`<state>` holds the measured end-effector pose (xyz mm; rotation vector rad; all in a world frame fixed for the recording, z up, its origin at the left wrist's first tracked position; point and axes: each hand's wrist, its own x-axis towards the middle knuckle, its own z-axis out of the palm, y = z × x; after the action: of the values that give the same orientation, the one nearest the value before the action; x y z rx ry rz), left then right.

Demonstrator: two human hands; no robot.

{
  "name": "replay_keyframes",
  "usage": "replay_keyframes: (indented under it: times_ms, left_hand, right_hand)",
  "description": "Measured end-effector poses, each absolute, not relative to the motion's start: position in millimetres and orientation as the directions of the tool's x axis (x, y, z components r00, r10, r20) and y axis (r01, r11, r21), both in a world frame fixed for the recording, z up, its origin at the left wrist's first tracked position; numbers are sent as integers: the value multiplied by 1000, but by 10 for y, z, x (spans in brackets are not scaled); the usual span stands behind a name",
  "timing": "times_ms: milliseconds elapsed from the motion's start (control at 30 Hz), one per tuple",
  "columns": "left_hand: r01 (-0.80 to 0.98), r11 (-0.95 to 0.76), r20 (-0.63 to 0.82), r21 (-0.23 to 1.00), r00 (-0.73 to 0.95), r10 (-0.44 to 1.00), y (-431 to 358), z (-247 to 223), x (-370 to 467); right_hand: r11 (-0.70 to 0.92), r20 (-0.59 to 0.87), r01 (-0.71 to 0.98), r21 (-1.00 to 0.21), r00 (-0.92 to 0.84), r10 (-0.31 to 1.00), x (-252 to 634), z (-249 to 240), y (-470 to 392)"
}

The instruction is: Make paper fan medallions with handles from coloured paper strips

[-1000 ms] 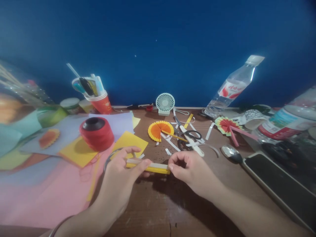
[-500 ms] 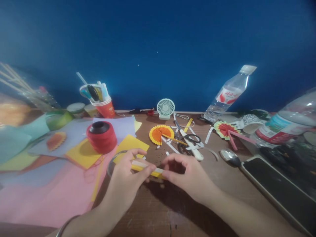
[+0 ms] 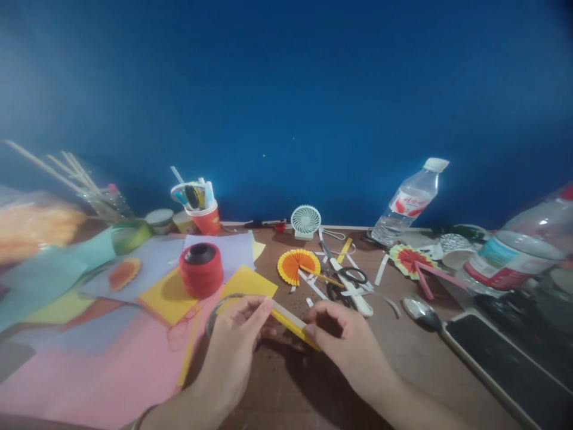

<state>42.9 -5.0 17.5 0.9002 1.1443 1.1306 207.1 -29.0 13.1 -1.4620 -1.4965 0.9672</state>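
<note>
Cannot see the left end of the folded yellow strip (image 3: 292, 324), covered by the left hand (image 3: 237, 331). Lose part of a grey ring (image 3: 210, 321) behind that hand; find an orange mass (image 3: 36, 233) far left, blurred. Beyond the right hand (image 3: 347, 346), see a large bottle (image 3: 496, 263) cropped rightward.

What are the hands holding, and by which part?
A yellow paper strip, with a whitish upper face: left hand near one end, right hand near the other.

Behind the left grip (image 3: 239, 334), a thin, rounded, dark-edged band (image 3: 144, 416) circles the forearm (image 3: 185, 403), its material too blurred to tell. Behind the right grip (image 3: 348, 343), the other forearm (image 3: 405, 397) is bare.
</note>
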Motion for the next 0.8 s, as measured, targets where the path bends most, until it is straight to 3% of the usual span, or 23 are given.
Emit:
replay_keyframes:
  times_ms: [100,167,233,367,533,800]
  left_hand:
    - [-125,198,-200,972,2,980,-63,153,425]
    - [-94,190,-190,977,10,982,-79,141,424]
    - [-91,175,-170,980,58,984,-102,140,429]
    - [-129,173,-155,976,144,977,-148,169,457]
    - [-205,218,-201,954,101,974,-162,203,484]
    - [-105,126,-115,986,105,988,-151,123,450]
  right_hand:
    - [359,458,593,-721,17,889,2077,146,-341]
    - [518,592,654,-551,-131,795,2040,182,-373]
    - [557,603,660,-504,-194,774,1978,216,-395]
    - [520,599,669,-531,-138,789,1881,244,-398]
    - [494,600,668,-557,-88,795,1878,264,-397]
    - [498,602,622,-604,-53,796,1841,281,-427]
